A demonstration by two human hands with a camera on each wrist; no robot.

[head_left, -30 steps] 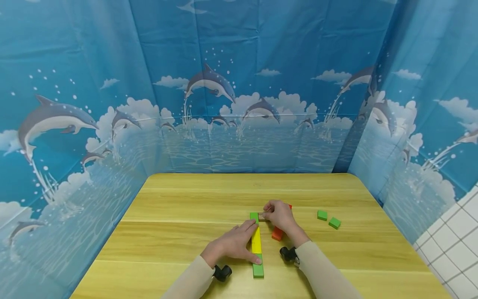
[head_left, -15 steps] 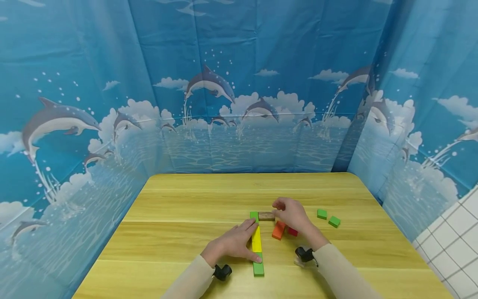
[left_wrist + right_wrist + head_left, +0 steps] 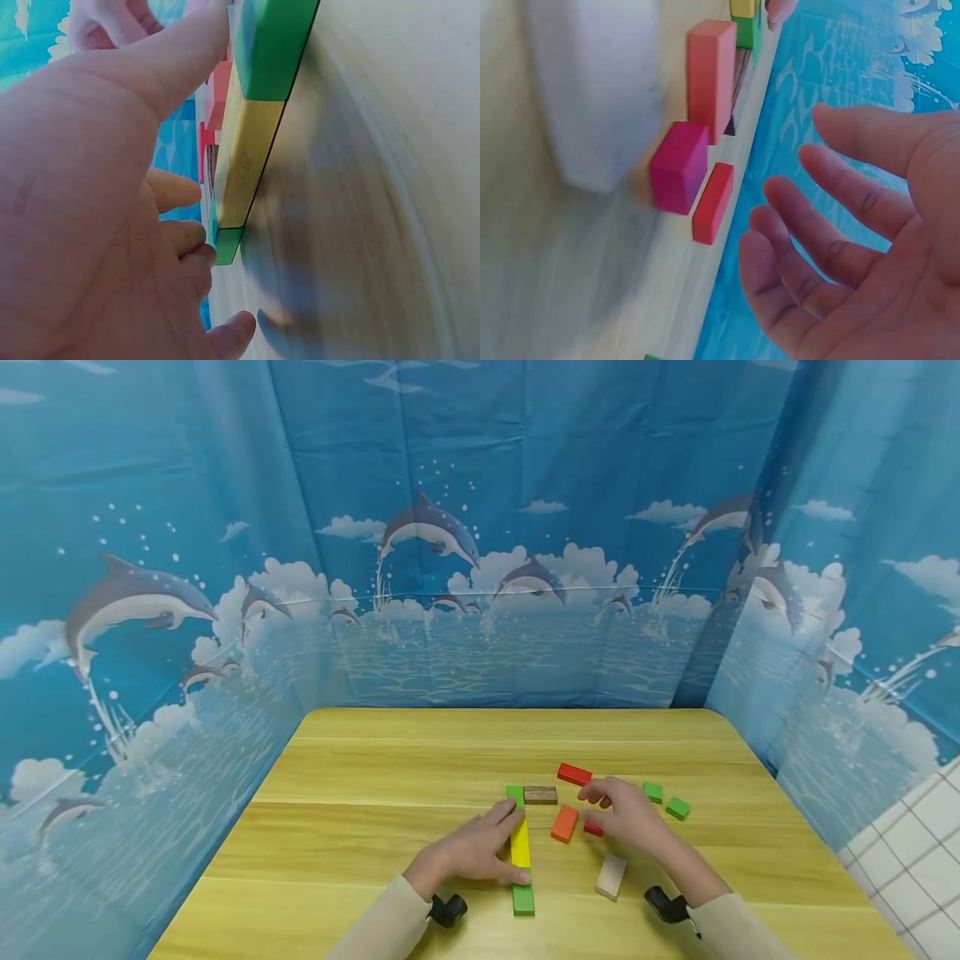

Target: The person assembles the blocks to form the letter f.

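Observation:
A row of blocks runs away from me: a green block [image 3: 522,900], a long yellow block [image 3: 519,843] and a second green block [image 3: 514,795]. My left hand [image 3: 487,850] lies flat against the left side of this row, thumb by the near green block [image 3: 274,45] and fingers along the yellow block [image 3: 251,150]. A brown block [image 3: 540,794] lies beside the far green one. My right hand [image 3: 609,808] hovers with relaxed, spread fingers [image 3: 832,247] over a small magenta block [image 3: 679,166], holding nothing. An orange block [image 3: 565,823] lies just left of it.
A red block [image 3: 574,773] lies beyond the right hand, and two small green blocks [image 3: 653,792] [image 3: 677,807] to its right. A pale wooden block [image 3: 611,877] lies near my right wrist. The wooden table [image 3: 375,777] is walled by blue dolphin curtains.
My right hand let go of the brown block beside the far green one and drew back to the right, uncovering the red, magenta and pale blocks. The left hand stayed put.

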